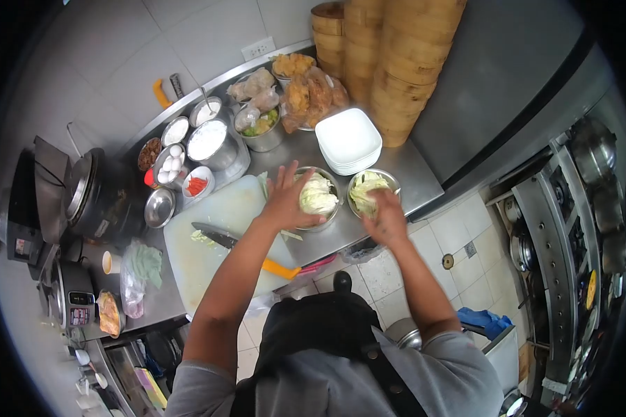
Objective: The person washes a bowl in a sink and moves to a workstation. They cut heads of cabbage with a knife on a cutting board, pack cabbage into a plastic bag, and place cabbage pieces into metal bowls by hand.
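My left hand (285, 198) has its fingers spread at the left edge of a steel bowl (336, 212) filled with cut cabbage (318, 194). To the right, my right hand (384, 217) is over a second, smaller steel bowl (395, 182), its curled fingers on the pale green cabbage (366, 186) there; slight blur softens the fingertips. A knife (219, 237) with a yellow handle lies on the white cutting board (181, 267), under my left forearm. Small cabbage bits lie beside the blade.
Stacked white square dishes (348, 135) stand behind the bowls, near tall bamboo steamers (405, 76). Steel containers, eggs (171, 164) and a bowl of red pieces (197, 185) line the back left. A stove (560, 229) stands at right; the counter edge (341, 244) is near my body.
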